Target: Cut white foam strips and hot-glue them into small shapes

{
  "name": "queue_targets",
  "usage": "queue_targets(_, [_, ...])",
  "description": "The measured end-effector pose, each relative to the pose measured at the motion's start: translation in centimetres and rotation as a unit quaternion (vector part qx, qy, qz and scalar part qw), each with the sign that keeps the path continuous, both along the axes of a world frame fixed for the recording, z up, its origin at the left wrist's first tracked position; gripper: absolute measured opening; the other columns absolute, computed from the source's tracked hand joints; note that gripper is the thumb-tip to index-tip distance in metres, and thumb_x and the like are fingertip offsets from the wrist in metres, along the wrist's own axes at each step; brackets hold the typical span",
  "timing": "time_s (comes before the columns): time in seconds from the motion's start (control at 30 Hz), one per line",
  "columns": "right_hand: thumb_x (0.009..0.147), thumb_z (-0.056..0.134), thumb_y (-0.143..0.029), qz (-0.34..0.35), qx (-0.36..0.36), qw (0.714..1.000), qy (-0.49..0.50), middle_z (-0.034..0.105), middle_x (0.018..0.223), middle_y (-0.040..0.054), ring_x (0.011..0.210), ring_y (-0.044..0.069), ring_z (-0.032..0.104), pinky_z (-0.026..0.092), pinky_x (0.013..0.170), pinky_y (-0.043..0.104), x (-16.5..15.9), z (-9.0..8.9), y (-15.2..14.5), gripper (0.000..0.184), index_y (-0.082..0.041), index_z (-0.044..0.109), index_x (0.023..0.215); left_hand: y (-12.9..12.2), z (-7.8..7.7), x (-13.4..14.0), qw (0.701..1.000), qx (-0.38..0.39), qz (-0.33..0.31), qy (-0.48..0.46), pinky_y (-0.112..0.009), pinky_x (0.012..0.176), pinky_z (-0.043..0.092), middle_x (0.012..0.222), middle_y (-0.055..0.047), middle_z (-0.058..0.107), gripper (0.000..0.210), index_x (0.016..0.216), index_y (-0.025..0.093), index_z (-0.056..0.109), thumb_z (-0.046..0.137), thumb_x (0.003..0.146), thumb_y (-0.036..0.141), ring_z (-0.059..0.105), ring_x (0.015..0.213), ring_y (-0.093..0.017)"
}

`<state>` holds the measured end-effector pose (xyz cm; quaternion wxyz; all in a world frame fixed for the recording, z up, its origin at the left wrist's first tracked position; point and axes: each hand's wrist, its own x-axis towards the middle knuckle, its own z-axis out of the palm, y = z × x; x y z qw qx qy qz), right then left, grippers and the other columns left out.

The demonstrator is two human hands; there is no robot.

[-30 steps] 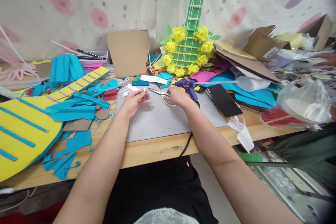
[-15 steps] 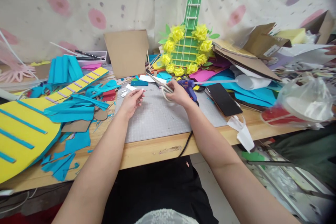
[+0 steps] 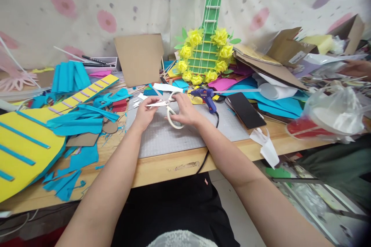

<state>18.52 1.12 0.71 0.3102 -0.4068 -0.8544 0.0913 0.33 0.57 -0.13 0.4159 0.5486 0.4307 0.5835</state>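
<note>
My right hand (image 3: 188, 112) is closed around the white handles of a pair of scissors (image 3: 167, 103). The blades stand apart and point left, at the fingertips of my left hand (image 3: 144, 114). Its fingers are pinched together; what they hold, if anything, is hidden behind the blades. Both hands are over a grey cutting mat (image 3: 185, 139). Several small white bits (image 3: 136, 104) lie just past my left hand, and a white paper strip (image 3: 168, 87) lies beyond the scissors.
A blue glue gun (image 3: 206, 96) and a phone (image 3: 245, 110) lie to the right. A yellow paper guitar (image 3: 31, 139) and blue scraps (image 3: 77, 158) cover the left. A green flowered guitar (image 3: 207, 56) stands behind. Another person's hand (image 3: 358, 68) shows far right.
My right hand has brought the scissors from the back of the mat toward my left hand and turned them. The blades have opened. My left hand stays near the same place.
</note>
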Motion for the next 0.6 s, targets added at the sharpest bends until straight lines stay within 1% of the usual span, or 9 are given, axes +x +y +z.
queue_targets(0.1, [0.065, 0.065, -0.049, 0.002, 0.013, 1.0, -0.008, 0.05, 0.11, 0.0159, 0.105, 0.029, 0.044, 0.034, 0.091, 0.041, -0.04, 0.06, -0.03, 0.06, -0.012, 0.047, 0.109, -0.05, -0.09, -0.12, 0.999, 0.021, -0.01, 0.035, -0.025, 0.078, 0.042, 0.08, 0.0, 0.063, 0.011, 0.075, 0.02, 0.063, 0.066, 0.065, 0.023, 0.055, 0.078, -0.014])
queue_targets(0.23, [0.067, 0.063, -0.049, 0.003, 0.02, 1.0, -0.018, 0.052, 0.106, 0.015, 0.1, 0.027, 0.046, 0.035, 0.089, 0.039, -0.11, 0.15, -0.14, 0.056, -0.011, 0.048, 0.106, -0.03, -0.22, -0.16, 0.997, 0.034, -0.011, 0.072, -0.025, 0.078, 0.042, 0.08, 0.0, 0.063, 0.008, 0.075, 0.02, 0.063, 0.064, 0.068, 0.024, 0.055, 0.078, -0.014])
queue_targets(0.4, [0.067, 0.064, -0.046, 0.0, 0.004, 1.0, -0.015, 0.052, 0.106, 0.0139, 0.1, 0.027, 0.045, 0.035, 0.088, 0.039, -0.16, 0.17, -0.22, 0.053, -0.015, 0.047, 0.105, 0.04, -0.36, -0.2, 0.997, 0.034, -0.005, 0.073, -0.025, 0.078, 0.041, 0.08, -0.001, 0.062, 0.009, 0.075, 0.019, 0.063, 0.064, 0.069, 0.025, 0.055, 0.079, -0.014])
queue_targets(0.6, [0.066, 0.064, -0.047, -0.001, -0.002, 1.0, -0.014, 0.051, 0.107, 0.0139, 0.099, 0.026, 0.045, 0.035, 0.087, 0.038, -0.22, 0.17, -0.31, 0.055, -0.014, 0.046, 0.105, -0.05, -0.21, -0.08, 0.998, 0.022, -0.004, 0.054, -0.025, 0.077, 0.041, 0.079, -0.001, 0.062, 0.009, 0.074, 0.019, 0.064, 0.066, 0.067, 0.025, 0.055, 0.078, -0.014])
